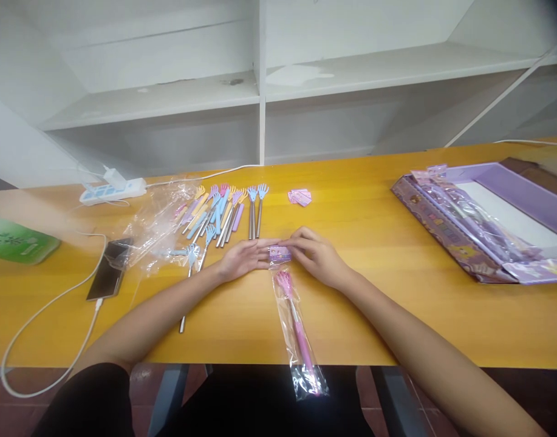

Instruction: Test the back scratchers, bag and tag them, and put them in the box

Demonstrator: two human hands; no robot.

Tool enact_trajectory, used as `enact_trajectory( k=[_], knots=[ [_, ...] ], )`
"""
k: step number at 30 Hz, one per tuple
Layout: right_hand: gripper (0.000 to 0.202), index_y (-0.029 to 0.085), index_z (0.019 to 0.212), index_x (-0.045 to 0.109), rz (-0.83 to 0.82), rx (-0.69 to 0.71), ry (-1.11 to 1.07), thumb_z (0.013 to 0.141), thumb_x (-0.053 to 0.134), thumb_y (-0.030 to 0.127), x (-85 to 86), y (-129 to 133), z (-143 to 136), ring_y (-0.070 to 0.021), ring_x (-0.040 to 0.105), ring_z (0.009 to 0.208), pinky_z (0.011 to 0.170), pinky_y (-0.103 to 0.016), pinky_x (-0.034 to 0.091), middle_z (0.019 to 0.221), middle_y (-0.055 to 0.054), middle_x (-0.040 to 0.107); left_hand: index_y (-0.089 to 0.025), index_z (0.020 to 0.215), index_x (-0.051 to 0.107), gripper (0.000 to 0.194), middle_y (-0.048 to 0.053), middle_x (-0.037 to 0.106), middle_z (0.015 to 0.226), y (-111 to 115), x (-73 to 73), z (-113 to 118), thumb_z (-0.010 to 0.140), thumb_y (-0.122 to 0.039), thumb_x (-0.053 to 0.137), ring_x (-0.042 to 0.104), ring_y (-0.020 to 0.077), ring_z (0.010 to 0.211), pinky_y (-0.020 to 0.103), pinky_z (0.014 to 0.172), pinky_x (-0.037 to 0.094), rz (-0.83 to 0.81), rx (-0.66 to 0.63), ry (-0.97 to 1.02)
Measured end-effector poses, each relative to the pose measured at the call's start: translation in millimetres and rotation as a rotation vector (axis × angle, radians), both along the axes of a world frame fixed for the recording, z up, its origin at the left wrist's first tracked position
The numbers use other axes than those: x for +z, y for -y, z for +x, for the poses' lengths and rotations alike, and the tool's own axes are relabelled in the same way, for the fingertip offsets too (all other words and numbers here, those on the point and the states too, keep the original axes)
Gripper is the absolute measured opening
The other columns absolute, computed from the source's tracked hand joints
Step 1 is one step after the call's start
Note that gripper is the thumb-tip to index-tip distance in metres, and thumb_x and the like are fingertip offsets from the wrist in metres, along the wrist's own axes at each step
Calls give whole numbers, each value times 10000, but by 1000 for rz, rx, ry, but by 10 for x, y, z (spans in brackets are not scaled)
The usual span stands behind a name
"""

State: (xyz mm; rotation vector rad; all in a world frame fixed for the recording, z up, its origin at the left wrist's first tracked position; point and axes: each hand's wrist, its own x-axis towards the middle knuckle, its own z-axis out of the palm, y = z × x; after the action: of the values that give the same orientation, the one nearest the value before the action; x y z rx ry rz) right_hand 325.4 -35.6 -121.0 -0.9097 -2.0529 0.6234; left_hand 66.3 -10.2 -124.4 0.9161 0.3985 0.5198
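Note:
A small purple printed card (279,254) lies at the top end of a clear plastic bag. Inside this bag is a pink back scratcher (299,328) with a metal shaft, its lower end reaching over the table's front edge. My left hand (244,260) is palm up with its fingers stretched out, the tips touching the card's left side. From the right, my right hand (318,255) pinches the card's edge between bent fingers and thumb. Left of my hands lie several bare back scratchers (221,212) in blue, yellow, purple and pink, some close to my left forearm.
A little stack of pink cards (299,196) lies beyond my hands. At the right stands an open purple box (446,233) holding bagged back scratchers. Crumpled clear plastic (157,212), a cabled phone (109,270), a power strip (114,190) and a green package (20,240) occupy the left.

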Motion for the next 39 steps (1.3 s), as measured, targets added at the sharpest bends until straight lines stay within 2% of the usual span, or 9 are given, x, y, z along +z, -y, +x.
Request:
enact_trajectory(
  k=[12,28,34,37,39],
  knots=[
    [195,248,1146,704,-15,15,51,1058,530,230,44,31,-12,-203,650,931,802,-357,538,1054,-77,645,-156,1502,590,686,189,586,1545,-22,-35,-9,964,-573,514,531,357,1422,515,1180,365,-31,20,-48],
    [336,277,1233,723,6,48,115,1011,516,131,31,41,14,-213,621,927,817,-375,535,1037,-74,597,-143,1493,599,675,197,586,1545,3,2,10,971,-560,504,533,373,1426,547,1197,343,-27,38,-39],
    [302,274,1202,712,-14,55,147,1006,525,142,46,59,28,-211,618,928,826,-374,544,1066,-76,582,-152,1500,595,661,190,569,1566,4,3,4,984,-550,485,513,377,1448,553,1217,318,-14,26,-44],
    [307,273,1293,648,-58,9,130,1015,541,198,56,78,22,-196,628,888,791,-372,559,1165,-90,574,-175,1501,601,658,180,547,1589,10,16,11,981,-568,503,502,385,1459,559,1201,342,21,20,-48],
    [396,272,1417,538,-122,-41,84,1022,566,263,44,81,9,-174,629,821,752,-372,568,1238,-103,569,-196,1491,614,647,173,528,1608,19,31,17,978,-580,524,497,389,1465,553,1184,368,53,16,-64]
  ],
)
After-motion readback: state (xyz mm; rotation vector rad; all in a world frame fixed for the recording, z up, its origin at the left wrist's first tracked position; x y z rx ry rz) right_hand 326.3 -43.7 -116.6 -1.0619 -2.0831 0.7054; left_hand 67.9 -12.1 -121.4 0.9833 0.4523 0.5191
